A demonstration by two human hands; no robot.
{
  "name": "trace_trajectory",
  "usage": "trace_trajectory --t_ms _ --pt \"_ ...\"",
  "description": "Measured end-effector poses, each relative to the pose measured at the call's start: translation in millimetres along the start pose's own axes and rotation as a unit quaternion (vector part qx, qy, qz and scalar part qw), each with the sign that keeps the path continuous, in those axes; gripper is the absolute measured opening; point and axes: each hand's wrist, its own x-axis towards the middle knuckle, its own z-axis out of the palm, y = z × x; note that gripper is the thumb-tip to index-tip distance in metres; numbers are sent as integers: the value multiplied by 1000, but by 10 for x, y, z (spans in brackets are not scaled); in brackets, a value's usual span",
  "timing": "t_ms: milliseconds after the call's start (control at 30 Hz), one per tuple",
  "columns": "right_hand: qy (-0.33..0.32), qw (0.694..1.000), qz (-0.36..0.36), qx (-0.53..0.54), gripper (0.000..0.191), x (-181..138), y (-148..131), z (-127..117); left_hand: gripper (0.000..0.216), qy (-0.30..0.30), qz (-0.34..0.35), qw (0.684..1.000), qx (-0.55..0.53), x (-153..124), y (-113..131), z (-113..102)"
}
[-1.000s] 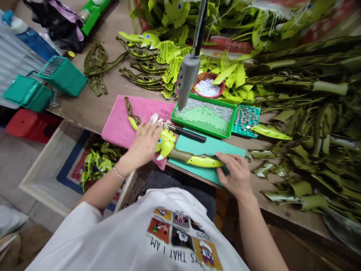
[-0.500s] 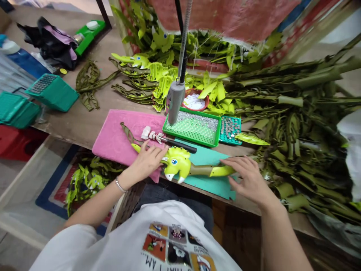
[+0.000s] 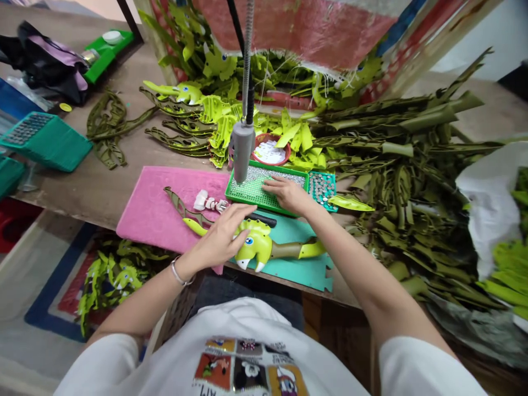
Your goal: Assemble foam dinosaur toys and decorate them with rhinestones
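- Head view: the toy (image 3: 258,245) lies on the green mat (image 3: 289,269) at the worktop's (image 3: 99,190) near edge, its left part over the pink cloth (image 3: 152,203).
- Your left hand (image 3: 218,234) is laid over the toy beside its head, thumb apart from the fingers; whether it grips, I can't tell.
- Your right hand (image 3: 286,192) reaches over the tray (image 3: 258,205) of small metal bits, fingers loosely extended; whether they pinch anything is unclear.
- Fetching a bit looks like the step in hand; it calls for a fine pinch, toy kept steady.
- The grey driver (image 3: 242,151) hangs just beside.
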Motion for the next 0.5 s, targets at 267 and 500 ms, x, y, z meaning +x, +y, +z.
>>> trace_trajectory --t_ms 267,500 --pt "-10 994 1 -110 32 -141 162 10 22 34 -222 896 -383 717 -200 309" --pt "58 992 106 -35 18 -66 231 -18 16 115 -408 721 -549 1356 -248 586"
